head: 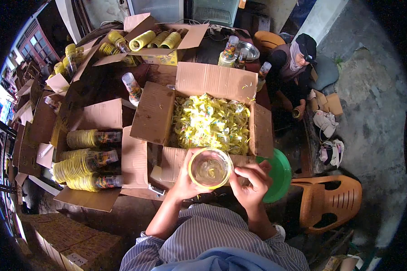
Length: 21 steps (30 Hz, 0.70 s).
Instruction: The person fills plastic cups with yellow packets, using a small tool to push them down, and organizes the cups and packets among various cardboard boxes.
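Note:
A clear plastic jar (208, 169) with a yellow rim is held in my left hand (185, 178), its round mouth facing up at me. Something small and yellowish shows through the mouth, too blurred to name. At the jar's right side is my right hand (252, 183), thumb and fingers bent close to the rim. Whether these fingers pinch anything is hard to make out. Just beyond the jar stands an open cardboard box (154, 111) filled with small yellow-and-clear wrapped packets (210, 122).
Stacked yellow-rimmed jars (84, 162) fill another carton (134, 157) on the left; more cartons (190, 37) stand behind. A green plastic basin (279, 176) and an orange chair (330, 203) are on the right. Another person (291, 67) sits at the far right, holding a small container (295, 113).

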Tool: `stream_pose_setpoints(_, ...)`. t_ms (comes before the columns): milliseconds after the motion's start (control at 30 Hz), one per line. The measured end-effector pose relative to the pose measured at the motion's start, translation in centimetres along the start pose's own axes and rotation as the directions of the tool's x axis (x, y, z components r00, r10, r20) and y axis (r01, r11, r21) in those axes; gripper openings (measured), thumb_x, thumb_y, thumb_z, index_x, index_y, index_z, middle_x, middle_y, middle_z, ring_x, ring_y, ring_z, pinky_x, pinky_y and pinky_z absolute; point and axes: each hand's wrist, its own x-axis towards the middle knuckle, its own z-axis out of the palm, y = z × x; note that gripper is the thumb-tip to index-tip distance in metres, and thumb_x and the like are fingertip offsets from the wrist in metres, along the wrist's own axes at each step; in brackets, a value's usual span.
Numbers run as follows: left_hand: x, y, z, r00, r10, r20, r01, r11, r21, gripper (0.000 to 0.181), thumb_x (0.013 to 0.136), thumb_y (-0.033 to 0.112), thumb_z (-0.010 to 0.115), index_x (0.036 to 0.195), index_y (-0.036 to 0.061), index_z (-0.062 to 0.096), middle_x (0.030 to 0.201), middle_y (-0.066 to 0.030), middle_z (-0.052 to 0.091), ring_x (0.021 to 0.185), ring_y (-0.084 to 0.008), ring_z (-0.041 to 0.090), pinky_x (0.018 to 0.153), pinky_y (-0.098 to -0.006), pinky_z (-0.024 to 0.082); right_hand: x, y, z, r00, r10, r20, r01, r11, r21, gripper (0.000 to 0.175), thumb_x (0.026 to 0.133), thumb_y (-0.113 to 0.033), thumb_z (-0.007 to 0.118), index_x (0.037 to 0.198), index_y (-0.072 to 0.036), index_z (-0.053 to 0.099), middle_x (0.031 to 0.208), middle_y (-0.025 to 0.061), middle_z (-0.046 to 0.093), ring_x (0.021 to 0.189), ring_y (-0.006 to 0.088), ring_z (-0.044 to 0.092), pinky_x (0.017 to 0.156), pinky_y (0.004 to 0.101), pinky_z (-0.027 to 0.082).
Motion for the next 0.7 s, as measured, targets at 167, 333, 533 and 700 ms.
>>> stream_pose_setpoints(167,-0.4,0.1,1.0,0.996,0.009,-0.083,-0.004,0.998,0.068,0.075,0.052,0.013,0.077,0.112,0.0035,0.033,0.105,-0.0091,0.045,0.099,-0.0201,0.046,0.086,-0.0329,0.037,-0.3,-0.2,0.4,0.998,0.044,-0.050,-0.044,0.999,-0.007,0.019,0.055,0.003,0.067,0.068,-0.006,0.057,0.060,0.0045,0.056,0.051,0.0155,0.051,0.061,0.0283,0.032)
stream_pose_setpoints(333,-0.6,-0.2,0.8,0.998,-0.071,-0.002,0.070,0.983,0.171,0.069,0.052,0.012,0.078,0.108,0.0030,0.040,0.103,-0.0097,0.047,0.097,-0.0199,0.048,0.084,-0.0319,0.038,-0.3,0.0,0.4,0.996,0.063,-0.057,-0.061,0.997,0.042,0.019,0.054,0.002,0.067,0.069,-0.005,0.057,0.061,0.0051,0.057,0.052,0.0162,0.051,0.062,0.0279,0.033)
stream_pose_setpoints(533,-0.7,-0.1,0.4,0.994,-0.077,0.080,0.070,0.994,0.086,0.071,0.053,0.011,0.078,0.111,0.0027,0.039,0.106,-0.0092,0.046,0.099,-0.0193,0.047,0.085,-0.0323,0.038,-0.1,0.7,-0.1,1.000,0.013,-0.024,-0.013,1.000,0.006,0.018,0.054,0.003,0.067,0.068,-0.003,0.058,0.061,0.0061,0.056,0.054,0.0170,0.052,0.061,0.0271,0.035)
stream_pose_setpoints(700,-0.5,0.6,0.3,0.993,-0.054,0.107,0.054,0.999,0.006,0.071,0.052,0.011,0.079,0.111,0.0029,0.040,0.108,-0.0084,0.046,0.101,-0.0184,0.046,0.088,-0.0323,0.036,-0.1,1.2,-0.7,0.997,0.066,-0.034,-0.060,0.986,0.156,0.016,0.057,0.000,0.067,0.070,-0.005,0.059,0.065,0.0050,0.057,0.057,0.0179,0.054,0.060,0.0267,0.037)
